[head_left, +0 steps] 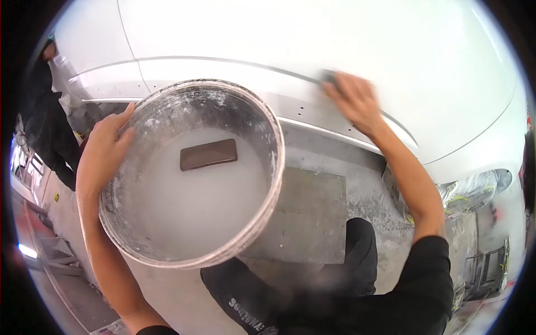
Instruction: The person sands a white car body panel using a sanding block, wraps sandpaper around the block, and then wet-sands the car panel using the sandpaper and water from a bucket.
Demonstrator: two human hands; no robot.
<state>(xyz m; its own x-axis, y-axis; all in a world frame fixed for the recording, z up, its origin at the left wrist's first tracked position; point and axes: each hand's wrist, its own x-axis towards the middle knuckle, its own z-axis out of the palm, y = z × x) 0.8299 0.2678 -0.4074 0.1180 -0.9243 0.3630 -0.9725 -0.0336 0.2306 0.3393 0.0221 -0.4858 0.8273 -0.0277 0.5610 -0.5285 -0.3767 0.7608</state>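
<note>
My left hand (106,144) grips the rim of a large bucket (281,151), with the thumb over the edge. The bucket's wall is dark and spattered with white. Cloudy whitish water (201,212) lies in the bucket, and a brown rectangular block (209,154) shows at its surface. To the right, my right hand (357,100) is pressed against a white car body panel (268,33) just at its lower crease line. Its fingers are closed over a dark sanding pad (329,77), which is blurred by motion and mostly covered.
A grey board or platform (307,218) sits below the car's sill, between my legs and the bucket. Plastic sheeting (472,190) covers the wheel area at right. Another person in dark clothes (47,123) stands at far left. A dark metal stand (488,268) is at lower right.
</note>
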